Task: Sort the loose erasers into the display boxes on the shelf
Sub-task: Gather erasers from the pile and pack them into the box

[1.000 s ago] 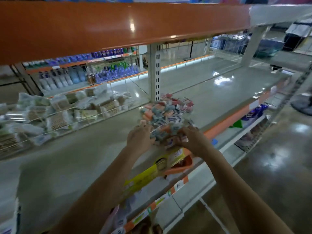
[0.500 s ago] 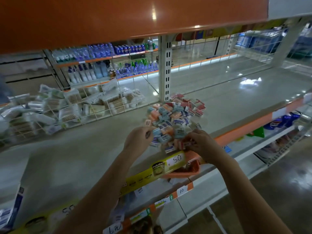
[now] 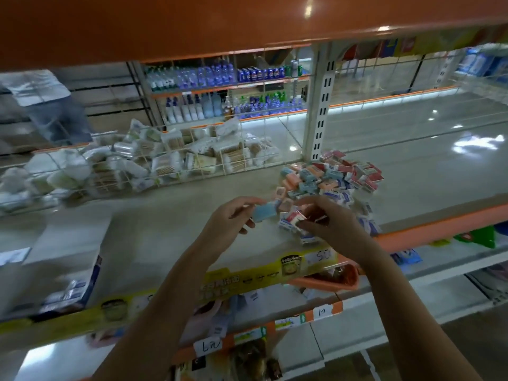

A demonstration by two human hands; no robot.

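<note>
A heap of loose erasers [image 3: 334, 178] in red, blue, orange and white wrappers lies on the grey shelf [image 3: 165, 229] beside the white upright. My left hand [image 3: 233, 221] pinches a light blue eraser [image 3: 263, 213] just left of the heap. My right hand [image 3: 327, 224] grips a red and white eraser [image 3: 295, 217] at the heap's near edge, with several white ones under it. A white and blue display box [image 3: 63, 273] stands at the shelf's front left, blurred.
A wire divider [image 3: 192, 163] fences off packs of cotton swabs [image 3: 170, 158] at the back left. The orange shelf above [image 3: 192, 26] overhangs closely. An orange tray [image 3: 330, 279] and price tags sit on the lower shelf. A person [image 3: 46, 105] stands in the far aisle.
The view has swung left and down. My left hand has lifted a blue eraser out of the heap toward the left. My right hand now holds a red and white one.
</note>
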